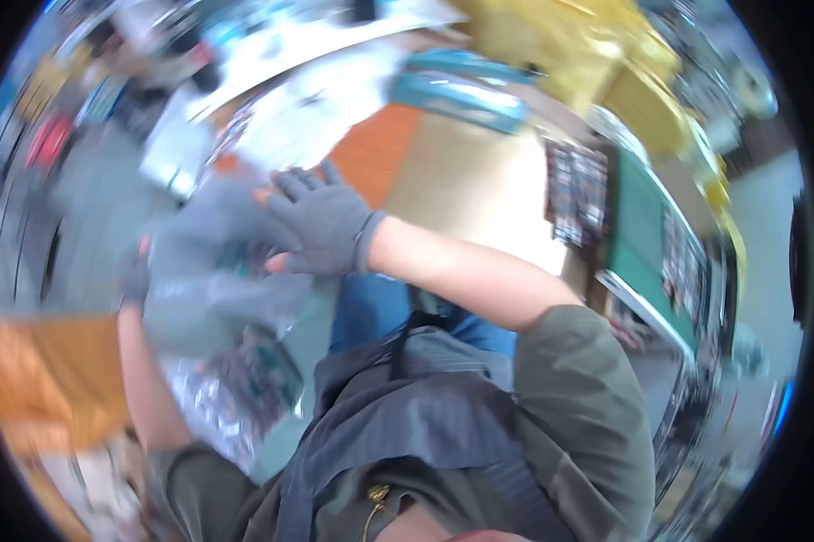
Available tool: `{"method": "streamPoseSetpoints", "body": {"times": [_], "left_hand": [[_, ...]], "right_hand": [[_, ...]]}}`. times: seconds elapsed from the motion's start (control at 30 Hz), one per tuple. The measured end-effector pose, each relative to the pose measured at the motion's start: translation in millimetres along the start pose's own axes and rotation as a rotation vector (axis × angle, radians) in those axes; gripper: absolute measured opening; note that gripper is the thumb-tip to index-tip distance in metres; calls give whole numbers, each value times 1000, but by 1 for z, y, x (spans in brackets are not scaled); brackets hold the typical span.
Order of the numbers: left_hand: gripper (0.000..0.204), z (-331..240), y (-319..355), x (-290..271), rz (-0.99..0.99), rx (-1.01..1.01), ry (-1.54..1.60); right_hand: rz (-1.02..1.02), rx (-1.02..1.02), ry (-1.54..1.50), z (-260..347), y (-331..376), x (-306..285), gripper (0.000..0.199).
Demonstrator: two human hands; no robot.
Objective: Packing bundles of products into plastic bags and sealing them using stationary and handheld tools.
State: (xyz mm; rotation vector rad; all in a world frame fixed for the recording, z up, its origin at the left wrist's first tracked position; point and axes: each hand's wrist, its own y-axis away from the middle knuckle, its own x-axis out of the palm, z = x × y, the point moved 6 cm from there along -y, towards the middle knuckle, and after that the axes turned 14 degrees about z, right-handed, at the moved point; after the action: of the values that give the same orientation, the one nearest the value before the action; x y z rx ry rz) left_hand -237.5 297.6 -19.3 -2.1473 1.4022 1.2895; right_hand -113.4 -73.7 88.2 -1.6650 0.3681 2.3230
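Note:
The picture is blurred by motion. My right hand (pixel 321 226), in a grey glove, lies on top of a grey translucent plastic bag (pixel 213 262) with its fingers closed over the bag's upper edge. My left hand (pixel 136 275), also in a dark glove, grips the same bag at its left side. Something dark with green parts shows through the bag, too blurred to name. Below the bag sits a shiny silvery bag (pixel 217 402) with dark contents.
A tan cardboard sheet (pixel 465 181) lies on the bench to the right, beside a green mat (pixel 637 226) and dark component trays (pixel 576 191). A teal-edged tray (pixel 456 90) and a yellow box (pixel 569 45) stand behind. An orange-brown surface (pixel 46 379) is at left.

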Motion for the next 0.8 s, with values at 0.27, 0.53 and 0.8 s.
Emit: {"method": "streamPoseSetpoints", "body": {"times": [0.27, 0.53, 0.8], "left_hand": [[56, -234, 32, 8, -205, 254, -146], [47, -514, -9, 365, 417, 760, -98], [69, -594, 15, 511, 953, 129, 475]], "right_hand": [[-474, 1391, 249, -381, 342, -61, 58], [-534, 1762, -519, -446, 417, 4, 101], [-486, 1427, -833, -394, 333, 16, 90]]}}
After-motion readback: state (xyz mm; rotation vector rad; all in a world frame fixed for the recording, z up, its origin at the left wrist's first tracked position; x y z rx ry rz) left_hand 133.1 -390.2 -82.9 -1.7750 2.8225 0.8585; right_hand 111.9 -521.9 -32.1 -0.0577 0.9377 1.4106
